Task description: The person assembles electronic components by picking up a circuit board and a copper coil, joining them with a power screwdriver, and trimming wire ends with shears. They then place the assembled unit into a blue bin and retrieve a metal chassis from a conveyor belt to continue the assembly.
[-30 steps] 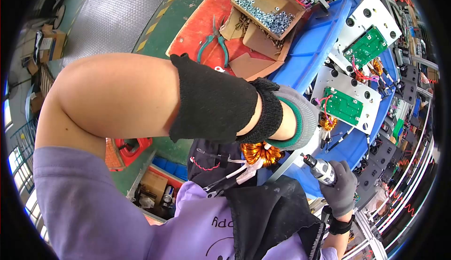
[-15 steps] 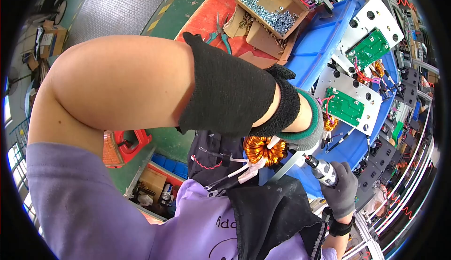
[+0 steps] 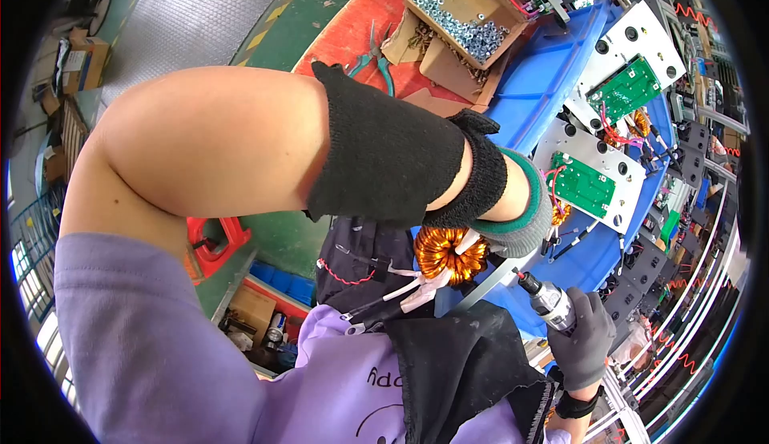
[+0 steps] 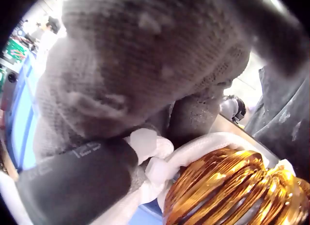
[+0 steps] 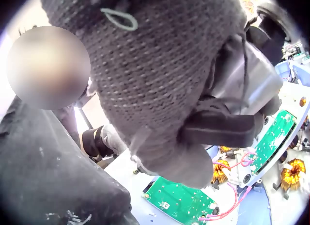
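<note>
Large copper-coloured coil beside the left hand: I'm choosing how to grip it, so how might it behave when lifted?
The coil is probably heavy for its size, being densely wound with metallic wire. It may roll if stood on edge, given its round outline. The white-sleeved lead curves close to it, so likely bends and trails.

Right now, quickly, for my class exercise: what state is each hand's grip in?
Left hand: cannot be told; its grip is hidden, near the coil.
Right hand: closed, holding the tool.
</note>
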